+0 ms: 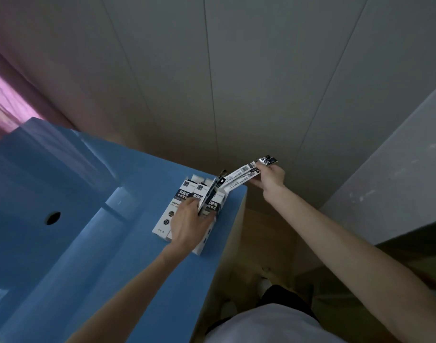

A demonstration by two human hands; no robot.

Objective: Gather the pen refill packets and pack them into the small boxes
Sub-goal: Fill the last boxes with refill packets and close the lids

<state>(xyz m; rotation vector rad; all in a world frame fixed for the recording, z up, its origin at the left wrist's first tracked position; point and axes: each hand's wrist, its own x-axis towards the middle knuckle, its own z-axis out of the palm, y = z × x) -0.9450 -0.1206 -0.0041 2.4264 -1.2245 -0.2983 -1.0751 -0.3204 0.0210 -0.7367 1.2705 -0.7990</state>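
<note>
Mid-task, packing stage looks under way but not finished. Small boxes (pixel 187 211) lie in a tight side-by-side cluster at the right corner of the blue table (pixel 113 256), printed faces up; at least three, exact count unclear because the left hand covers part of them. Far ends of the boxes look open, flaps up, so none reads as closed yet. Left hand (pixel 187 226) rests over the cluster, fingers curled round a dark refill packet (pixel 210 194) that stands tilted with its far end up over the boxes; likely being fed into or pulled from a box, direction cannot be told. Right hand (pixel 270 178) is out past the table's far corner, off the surface, fingers clamped on a fanned bundle of packets (pixel 241 175), white barcode sides showing, near ends pointing back toward the boxes. So gathering appears mostly done: no loose packets seen on the table, remaining stock is in the right hand. Left to do, as a judgement: load the bundle into the boxes, close the flaps. How many packets already sit inside the boxes is hidden. Round hole (pixel 53 218) in the tabletop well left of the work.
</note>
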